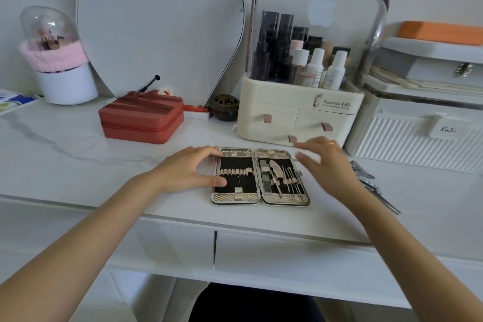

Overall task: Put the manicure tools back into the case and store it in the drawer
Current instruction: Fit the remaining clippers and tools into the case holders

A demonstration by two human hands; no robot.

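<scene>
Two hands over a white marble-patterned desk [78, 159], closed drawer [287, 253] set in its front edge. Behind, largest of the lot, a curved mirror [156, 21] leaning at the wall; to its right a cream cosmetics organiser [300, 117] with clear domed lid, bottles inside and small drawers below. Further right, a white ribbed storage box [418, 138]. At far left a brush holder [65, 86] with pink band and clear dome. Left of centre, a closed red zip case [141, 120]. Near the front edge, lying flat and fully open, the manicure case [260, 178]: left half bare of tools, right half holding a file and several slim implements in their loops. Left hand [188, 168] at the case's left edge, fingertips on the top corner, thumb on the black lining, fingers only slightly bent. Right hand [324, 162] blurred, just above and beside the case's right edge, fingers spread, gripping nothing. Beyond that hand, loose manicure tools [371, 183] on the desk, partly hidden by the forearm.
</scene>
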